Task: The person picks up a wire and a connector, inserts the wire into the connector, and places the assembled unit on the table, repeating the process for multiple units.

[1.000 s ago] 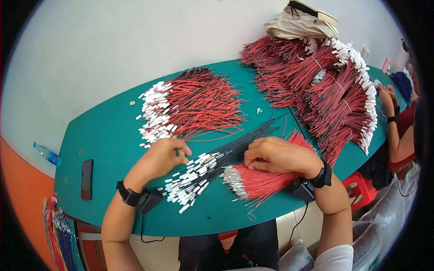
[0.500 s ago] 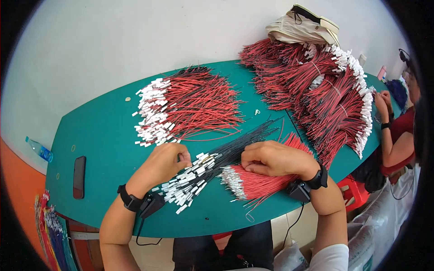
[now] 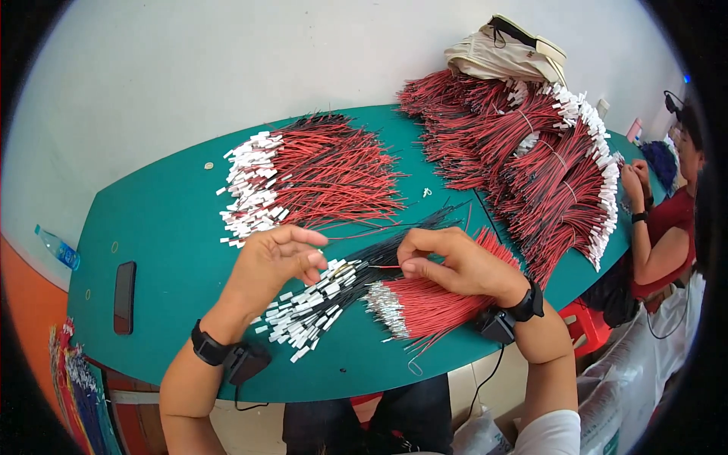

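Note:
My right hand [image 3: 459,262] pinches a red wire [image 3: 388,266] between thumb and fingers, its end pointing left. Beneath that hand lies a bundle of red wires [image 3: 447,305] with bare metal terminals at their left ends. To the left, my left hand [image 3: 279,264] hovers with fingers apart and nothing visible in them. Below it and to its right, black wires [image 3: 390,250] with white connectors [image 3: 312,305] spread in a slanting heap. Farther back lies a pile of joined red and black wires [image 3: 334,178] with white connectors at the left.
Tied bundles of red and black wires [image 3: 516,152] are heaped at the back right, a beige bag [image 3: 504,57] on top. A phone [image 3: 124,297] and a plastic bottle [image 3: 58,247] lie at the left of the green table [image 3: 174,227]. A co-worker [image 3: 667,243] sits at the right.
My left hand has opened its fingers and lifted slightly. My right hand has risen off the red bundle, with a red wire now showing in its pinch.

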A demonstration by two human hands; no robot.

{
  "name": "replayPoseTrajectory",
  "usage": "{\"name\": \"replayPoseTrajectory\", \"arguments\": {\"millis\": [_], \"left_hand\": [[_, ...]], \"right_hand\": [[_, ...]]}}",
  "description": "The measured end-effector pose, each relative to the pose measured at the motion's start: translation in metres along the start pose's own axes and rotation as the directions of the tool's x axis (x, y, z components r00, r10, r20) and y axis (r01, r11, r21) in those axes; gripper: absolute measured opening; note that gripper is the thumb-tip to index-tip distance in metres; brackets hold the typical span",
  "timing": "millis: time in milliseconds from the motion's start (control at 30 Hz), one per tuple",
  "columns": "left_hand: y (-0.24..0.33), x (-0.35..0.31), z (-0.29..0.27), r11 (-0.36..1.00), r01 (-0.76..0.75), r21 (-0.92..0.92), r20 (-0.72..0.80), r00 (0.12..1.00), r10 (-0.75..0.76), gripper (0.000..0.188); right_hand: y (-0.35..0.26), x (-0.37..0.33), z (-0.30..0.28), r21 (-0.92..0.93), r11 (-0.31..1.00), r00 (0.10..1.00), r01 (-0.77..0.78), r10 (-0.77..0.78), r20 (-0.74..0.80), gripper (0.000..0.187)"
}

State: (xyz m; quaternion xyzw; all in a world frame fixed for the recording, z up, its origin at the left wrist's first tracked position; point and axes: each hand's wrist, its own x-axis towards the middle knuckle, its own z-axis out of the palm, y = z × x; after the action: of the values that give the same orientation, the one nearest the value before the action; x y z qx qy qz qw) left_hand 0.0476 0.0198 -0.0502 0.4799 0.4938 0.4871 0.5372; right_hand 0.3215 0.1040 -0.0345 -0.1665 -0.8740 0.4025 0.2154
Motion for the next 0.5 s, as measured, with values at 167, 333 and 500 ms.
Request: {"name": "replayPoseTrajectory", "arguments": {"millis": [167, 333, 500], "left_hand": [[-0.013, -0.005, 0.001, 0.98, 0.077, -0.186, 0.091, 0.994, -0.061, 0.017], [-0.024, -0.008, -0.007, 0.991, 0.105, -0.083, 0.12, 0.988, -0.095, 0.014], [-0.033, -0.008, -0.011, 0.993, 0.109, -0.039, 0.136, 0.985, -0.103, 0.012]], "right_hand": [[0.007, 0.012, 0.027, 0.015, 0.999, 0.99, 0.031, -0.029, -0.137, 0.008], [0.01, 0.022, 0.042, -0.017, 1.0, 0.991, -0.001, -0.001, -0.132, 0.008], [0.019, 0.025, 0.051, -0.029, 0.998, 0.978, 0.047, -0.052, -0.2, 0.007]]}}
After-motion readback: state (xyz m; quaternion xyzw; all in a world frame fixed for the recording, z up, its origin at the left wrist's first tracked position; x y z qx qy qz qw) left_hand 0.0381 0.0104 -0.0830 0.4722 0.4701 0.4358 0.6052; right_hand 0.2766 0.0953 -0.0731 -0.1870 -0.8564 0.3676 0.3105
